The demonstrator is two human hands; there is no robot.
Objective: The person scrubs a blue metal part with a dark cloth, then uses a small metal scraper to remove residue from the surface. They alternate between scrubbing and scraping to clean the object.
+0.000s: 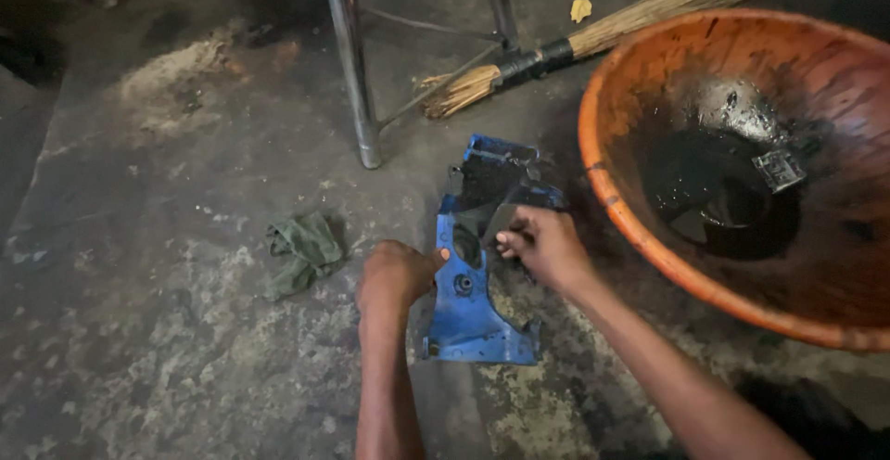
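A blue metal cover (468, 307) lies on the grimy floor (167, 358), the left hand (397, 274) gripping its left edge, the right hand (547, 245) pinching its top. It looks stiff, fairly heavy and oily (likely slippery), so the clean blue edges seem the safest hold.

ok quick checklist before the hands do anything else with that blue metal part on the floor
1. Left hand on the blue metal part: ok, it grips the part's left edge.
2. Right hand on the part: ok, fingers at its upper middle.
3. Part supported: ok, it lies on the floor.
4. Green rag within reach: ok, just left of the left hand.
5. Orange basin apart from the part: cannot tell, its rim is very near.
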